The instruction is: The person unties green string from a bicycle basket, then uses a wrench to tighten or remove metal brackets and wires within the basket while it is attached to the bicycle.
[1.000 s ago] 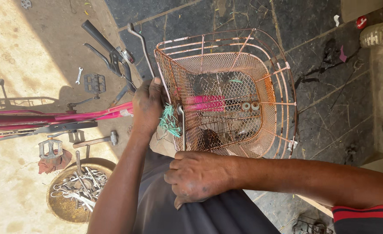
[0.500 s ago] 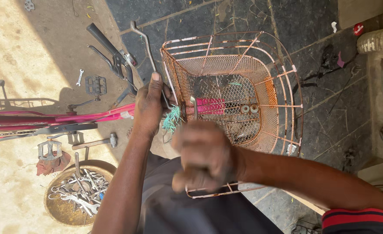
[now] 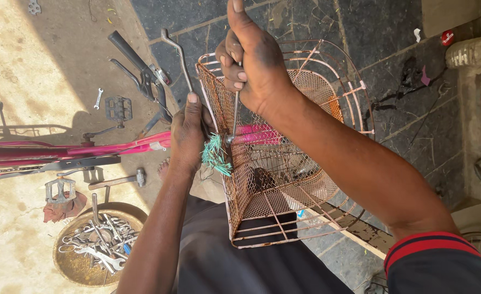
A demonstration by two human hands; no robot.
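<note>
Gripping a thin metal rod point(image 3: 235, 111) in a closed fist, the right hand point(image 3: 251, 60) is raised over the near wall of a rusty orange wire basket point(image 3: 284, 179), thumb pointing up, with the rod running straight down from the curled fingers to the mesh. The left hand point(image 3: 188, 136) is clamped on the outside of that same wall, thumb up along the wire, fingers wrapped out of sight behind it. Just below its knuckles a tuft of green cord point(image 3: 214, 155) sticks out from the mesh where the rod's lower end meets it. The basket rests tilted across the person's lap, on dark trousers point(image 3: 224, 261), its open mouth turned away toward the dark stone paving point(image 3: 393, 81). A pink bicycle frame point(image 3: 71, 152) passes behind the left hand and shows again as a pink bar through the mesh. Farther out on the sunlit ground lie a hammer point(image 3: 118, 181), a pedal point(image 3: 59, 190) resting on a red rag, a loose spanner point(image 3: 99, 98), a second pedal point(image 3: 118, 108) and a black handlebar piece point(image 3: 139, 71). Near the left elbow sits a round shallow pan point(image 3: 69, 267) filled with spanners and small tools.
</note>
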